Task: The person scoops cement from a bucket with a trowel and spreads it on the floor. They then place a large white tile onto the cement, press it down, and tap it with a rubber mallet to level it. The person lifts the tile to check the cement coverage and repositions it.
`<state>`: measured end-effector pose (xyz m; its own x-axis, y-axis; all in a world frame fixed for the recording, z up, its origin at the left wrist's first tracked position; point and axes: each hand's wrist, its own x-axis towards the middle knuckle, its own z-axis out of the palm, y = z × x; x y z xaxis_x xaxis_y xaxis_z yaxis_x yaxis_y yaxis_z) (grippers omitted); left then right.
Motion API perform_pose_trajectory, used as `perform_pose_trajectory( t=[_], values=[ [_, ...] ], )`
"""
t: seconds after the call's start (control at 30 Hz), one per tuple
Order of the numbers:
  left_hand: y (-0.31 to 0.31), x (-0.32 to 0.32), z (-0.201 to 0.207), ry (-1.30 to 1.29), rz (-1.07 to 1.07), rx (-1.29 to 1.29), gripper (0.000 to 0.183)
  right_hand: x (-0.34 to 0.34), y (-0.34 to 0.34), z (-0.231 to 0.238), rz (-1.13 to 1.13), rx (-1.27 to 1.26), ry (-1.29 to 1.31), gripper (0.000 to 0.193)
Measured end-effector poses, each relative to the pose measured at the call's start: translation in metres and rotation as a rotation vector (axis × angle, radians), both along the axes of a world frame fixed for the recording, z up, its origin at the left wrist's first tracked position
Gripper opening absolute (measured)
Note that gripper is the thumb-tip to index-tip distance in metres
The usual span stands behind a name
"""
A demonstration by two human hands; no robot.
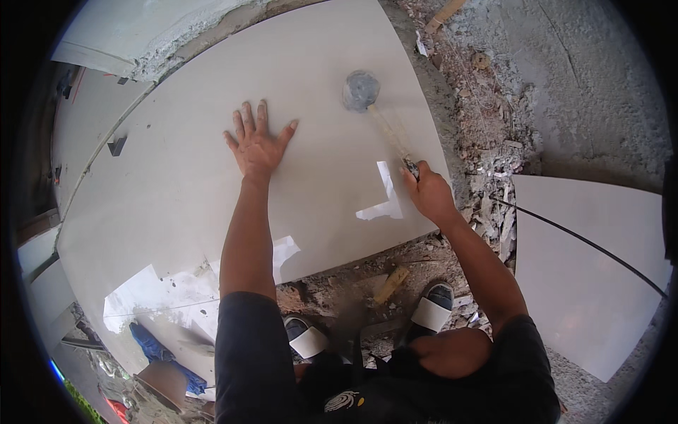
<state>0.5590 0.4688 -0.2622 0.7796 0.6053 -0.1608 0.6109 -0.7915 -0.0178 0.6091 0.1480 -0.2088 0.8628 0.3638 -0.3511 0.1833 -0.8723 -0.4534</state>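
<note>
Beneath both my arms lies a large pale floor tile [318, 162] with a smooth, slightly shiny face. My left hand [257, 143] rests flat on it, fingers spread, holding nothing. My right hand [427, 187], near the tile's right edge, grips the handle of a rubber mallet [361, 91]. The mallet's round grey head is over the upper right part of the tile, slightly blurred; I cannot tell whether it touches the surface. Its handle looks light-coloured, with a dark end in my fist.
Rubble and mortar [487, 106] run along the tile's right and near edges. Another pale tile [586, 261] lies at the right, crossed by a black cable [586, 240]. A dark wedge-like clip [117, 146] stands at the left seam. Blue cloth [166, 357] lies at lower left.
</note>
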Motion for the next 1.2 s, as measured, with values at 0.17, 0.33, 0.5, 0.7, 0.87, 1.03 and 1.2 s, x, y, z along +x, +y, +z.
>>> perform_pose_trajectory(
  t=[0.17, 0.33, 0.5, 0.7, 0.87, 1.03, 1.2],
  values=[
    [-0.017, -0.027, 0.012, -0.001, -0.018, -0.045, 0.095, -0.027, -0.033, 0.030, -0.025, 0.046, 0.009, 0.044],
    [-0.036, -0.073, 0.028, 0.144, -0.022, -0.143, 0.107, -0.037, -0.043, 0.044, -0.005, 0.286, -0.108, 0.045],
    [-0.039, -0.075, 0.027, 0.129, 0.016, -0.160, 0.111, -0.021, -0.021, 0.026, -0.017, 0.087, -0.098, 0.047],
    [-0.009, -0.107, 0.002, 0.001, 0.099, -0.078, 0.096, -0.018, -0.053, 0.034, -0.130, 0.133, -0.031, 0.051],
    [0.051, -0.163, -0.011, -0.106, 0.452, 0.016, 0.092, -0.028, -0.080, 0.041, -0.267, 0.202, -0.074, 0.056],
    [0.059, -0.171, -0.026, -0.154, 0.545, 0.062, 0.096, -0.015, -0.046, 0.052, -0.367, 0.412, 0.075, 0.048],
    [0.056, -0.167, -0.018, -0.118, 0.553, 0.041, 0.094, -0.005, 0.003, 0.056, -0.178, 0.632, -0.079, 0.039]
  ],
)
